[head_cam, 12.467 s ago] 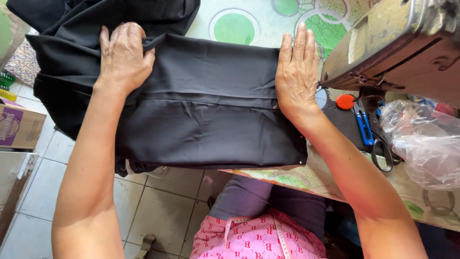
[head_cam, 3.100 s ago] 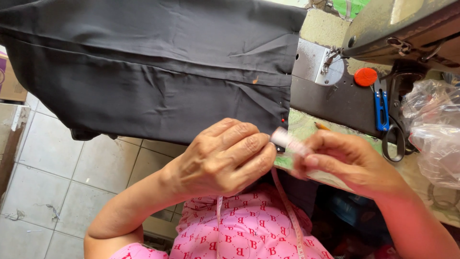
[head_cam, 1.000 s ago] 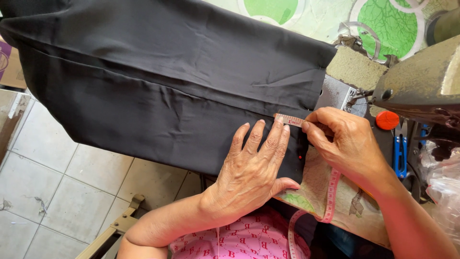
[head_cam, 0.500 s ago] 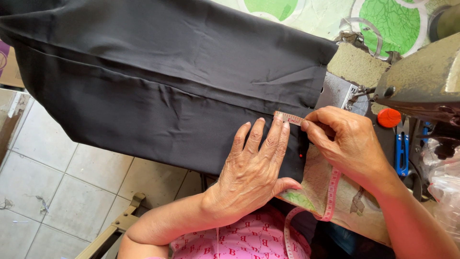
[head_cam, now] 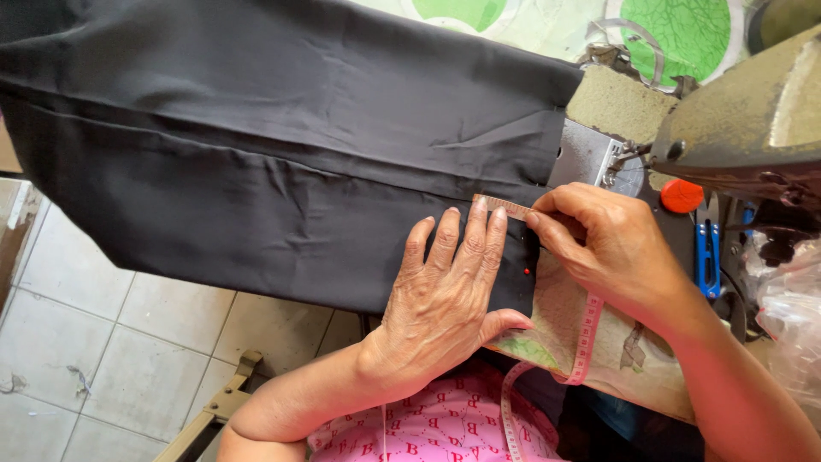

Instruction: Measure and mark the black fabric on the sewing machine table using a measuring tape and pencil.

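On the sewing table, my left hand [head_cam: 449,295] flat, pressing black fabric [head_cam: 282,162], right hand [head_cam: 603,248] pinching pink measuring tape [head_cam: 503,206] lying left-right across its edge, tape's middle hidden under my palm.

A crumpled clear plastic bag [head_cam: 791,308] lay at the right edge of the view, beside the sewing machine, partly cut off by the frame; what it held could not be made out. At the far left edge, a sliver of a brown cardboard box [head_cam: 7,154] showed beneath the dark cloth, standing on the tiled floor. No labels, signs or screens were visible anywhere else in the view.
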